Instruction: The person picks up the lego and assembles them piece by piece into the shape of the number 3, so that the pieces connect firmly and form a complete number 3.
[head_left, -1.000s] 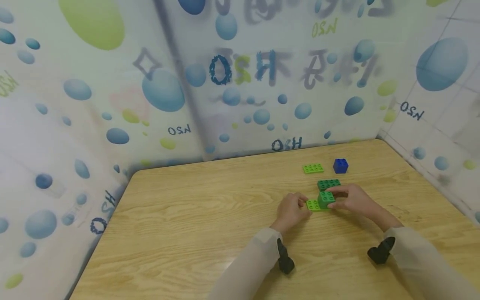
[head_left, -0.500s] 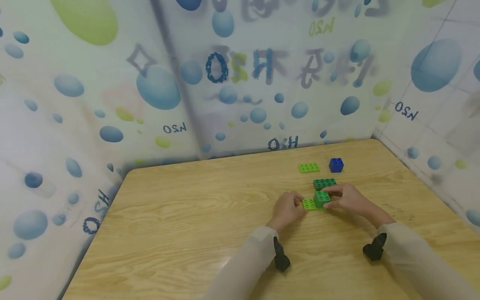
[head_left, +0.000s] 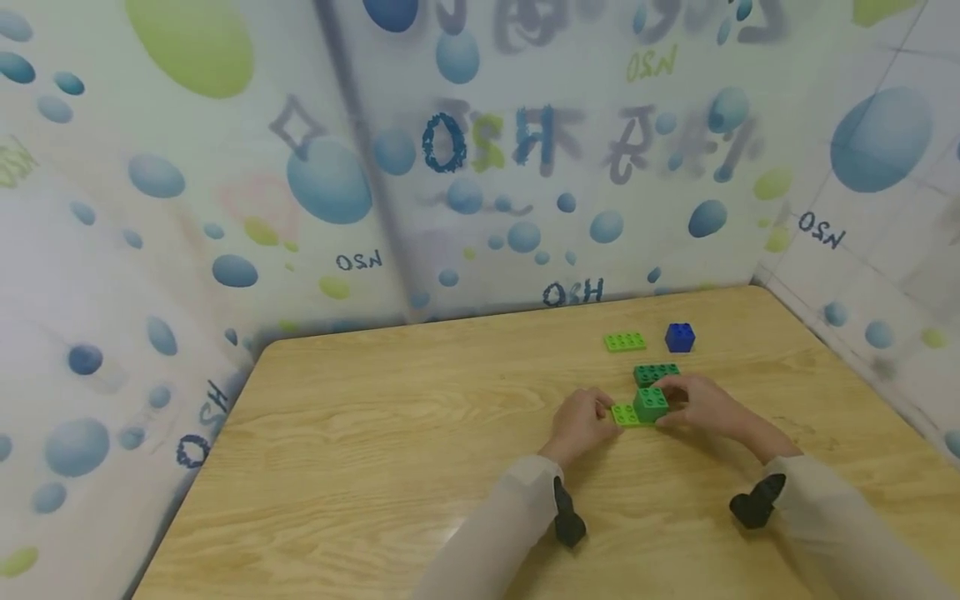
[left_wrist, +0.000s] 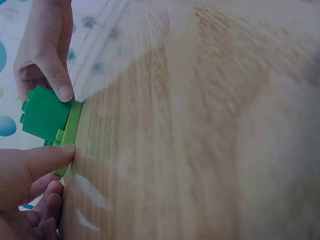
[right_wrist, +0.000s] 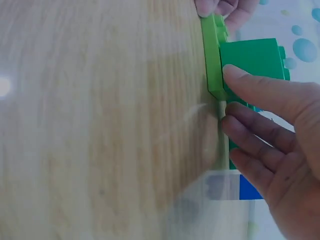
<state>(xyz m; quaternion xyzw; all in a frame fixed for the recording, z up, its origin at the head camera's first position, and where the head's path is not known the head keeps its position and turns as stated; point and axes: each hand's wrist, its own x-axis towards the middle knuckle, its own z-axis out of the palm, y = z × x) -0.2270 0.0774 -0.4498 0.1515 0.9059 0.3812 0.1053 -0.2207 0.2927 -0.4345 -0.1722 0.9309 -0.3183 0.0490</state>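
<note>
Green brick [head_left: 651, 402] pinched by right hand [head_left: 701, 406] atop lime plate [head_left: 624, 413], which left hand [head_left: 581, 424] pinches.

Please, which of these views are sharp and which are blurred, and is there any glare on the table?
Head view: the green brick and both hands are fairly sharp, the printed wall lettering smeared. Left wrist view: the wooden table is streaked with blur, with pale glare streaks near the left hand. Right wrist view: soft, with one bright spot at the left edge.
</note>
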